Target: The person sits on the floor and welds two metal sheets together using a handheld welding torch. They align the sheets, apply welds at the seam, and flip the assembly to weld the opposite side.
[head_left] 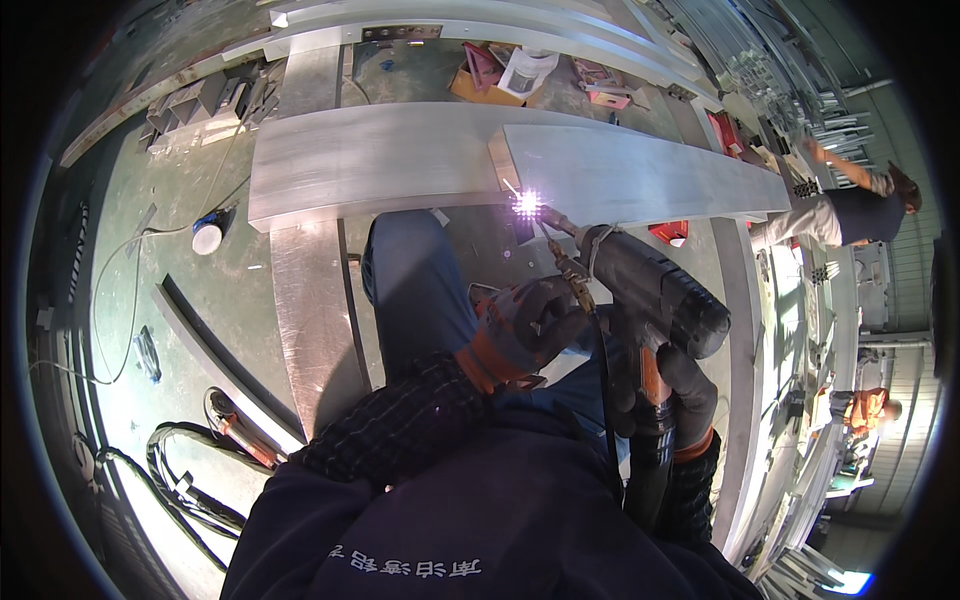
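Observation:
My right hand (685, 385), in a dark glove with an orange cuff, is closed around the handle of a black welding gun (655, 285). A bright pinkish-white arc glows at its tip, where the end of a shorter metal bar (640, 175) meets the side of a longer metal bar (370, 155). Curled beside the gun, my left hand (530, 325), gloved in grey and orange, grips a thin black hose with a brass fitting (570, 268). That fitting points toward the arc. Part of the left fingers' grip is hidden.
A wide metal beam (315, 320) runs beneath the bars. On the green floor lie a tape roll (207, 238), an angle bar (225, 355), an orange-handled grinder (240, 440) and black cables (170, 490). A cardboard box (490, 90) stands beyond. A person (855, 215) is at the right.

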`<control>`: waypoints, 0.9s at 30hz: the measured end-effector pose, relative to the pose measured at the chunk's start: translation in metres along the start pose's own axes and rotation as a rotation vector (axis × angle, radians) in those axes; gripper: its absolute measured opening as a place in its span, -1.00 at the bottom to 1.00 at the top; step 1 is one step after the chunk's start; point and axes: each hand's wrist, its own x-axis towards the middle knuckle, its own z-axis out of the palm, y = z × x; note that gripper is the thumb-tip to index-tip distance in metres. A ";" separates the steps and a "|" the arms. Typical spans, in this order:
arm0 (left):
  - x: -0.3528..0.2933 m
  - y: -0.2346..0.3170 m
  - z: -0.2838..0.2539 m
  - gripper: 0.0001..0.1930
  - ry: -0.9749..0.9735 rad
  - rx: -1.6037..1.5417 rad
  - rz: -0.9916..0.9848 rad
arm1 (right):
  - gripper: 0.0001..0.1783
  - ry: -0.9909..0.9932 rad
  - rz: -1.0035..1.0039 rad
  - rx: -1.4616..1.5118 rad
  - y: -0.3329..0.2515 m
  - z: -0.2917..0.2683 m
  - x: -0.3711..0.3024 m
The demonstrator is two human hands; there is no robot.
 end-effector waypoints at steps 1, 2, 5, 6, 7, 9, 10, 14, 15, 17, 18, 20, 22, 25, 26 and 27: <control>0.000 0.000 0.000 -0.70 -0.010 -0.011 -0.006 | -0.22 -0.004 0.003 0.003 -0.001 0.002 -0.001; -0.003 -0.001 0.003 -0.73 0.012 -0.009 -0.029 | -0.22 -0.002 -0.002 0.018 -0.001 0.005 -0.001; -0.003 0.000 0.002 -0.74 -0.010 -0.010 -0.030 | -0.21 0.017 0.019 0.031 -0.002 0.006 -0.004; -0.001 0.002 0.003 -0.74 0.005 -0.026 -0.008 | -0.20 0.017 0.025 0.020 -0.001 0.004 -0.004; 0.001 0.004 0.003 -0.75 0.020 -0.043 0.013 | -0.19 0.018 0.032 0.009 0.000 0.000 -0.005; 0.001 0.007 0.001 -0.77 0.007 0.026 0.072 | -0.16 -0.002 0.060 0.025 0.000 -0.002 -0.006; 0.001 0.006 0.000 -0.78 -0.003 0.095 0.134 | -0.16 -0.003 0.054 0.023 0.002 -0.002 -0.006; -0.003 0.007 -0.001 -0.77 -0.029 0.204 0.230 | -0.14 -0.038 0.022 -0.007 0.001 -0.003 -0.007; -0.005 0.003 -0.001 -0.74 -0.025 0.239 0.276 | -0.13 -0.026 0.006 -0.018 0.002 -0.002 -0.008; -0.008 -0.002 0.001 -0.68 -0.013 0.321 0.349 | -0.22 -0.024 0.021 0.031 0.002 -0.005 -0.009; -0.007 0.001 0.000 -0.68 0.008 0.362 0.391 | -0.29 -0.033 0.050 0.089 0.001 -0.011 -0.010; -0.004 0.008 -0.002 -0.65 0.011 0.387 0.418 | -0.29 -0.052 0.067 0.094 0.000 -0.011 -0.012; -0.005 0.006 0.000 -0.65 0.041 0.388 0.445 | -0.30 -0.042 0.080 0.072 0.001 -0.012 -0.014; -0.005 0.009 0.000 -0.64 0.034 0.399 0.430 | -0.32 -0.134 0.119 0.095 -0.001 -0.017 -0.016; -0.005 0.008 -0.001 -0.67 0.009 0.414 0.442 | -0.32 -0.054 0.096 0.084 0.007 -0.028 -0.017; -0.006 0.007 -0.001 -0.67 0.009 0.406 0.440 | -0.33 -0.027 0.080 0.093 0.012 -0.033 -0.018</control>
